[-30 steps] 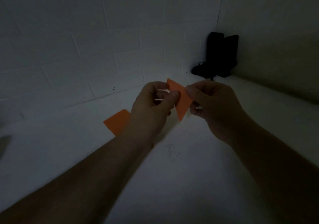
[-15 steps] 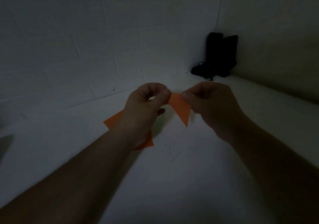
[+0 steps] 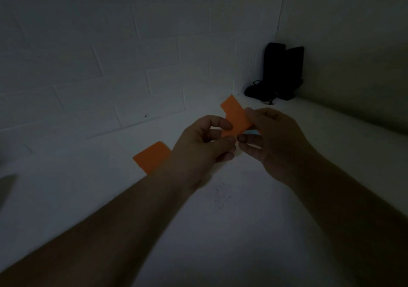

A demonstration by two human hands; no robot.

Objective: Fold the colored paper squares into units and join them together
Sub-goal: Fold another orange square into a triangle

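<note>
At centre frame the left hand (image 3: 203, 145) and right hand (image 3: 271, 140) both pinched a folded orange paper unit (image 3: 235, 117), held above the white table (image 3: 242, 231). A second orange paper (image 3: 152, 157) lay flat left of centre, partly hidden by the left wrist.

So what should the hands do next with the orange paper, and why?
Probably press the fold flat. Both the left hand and the right hand pinch the small orange piece in the air, and its top corner sticks up loose. Another orange paper waits on the white table, so joining likely comes later.
</note>
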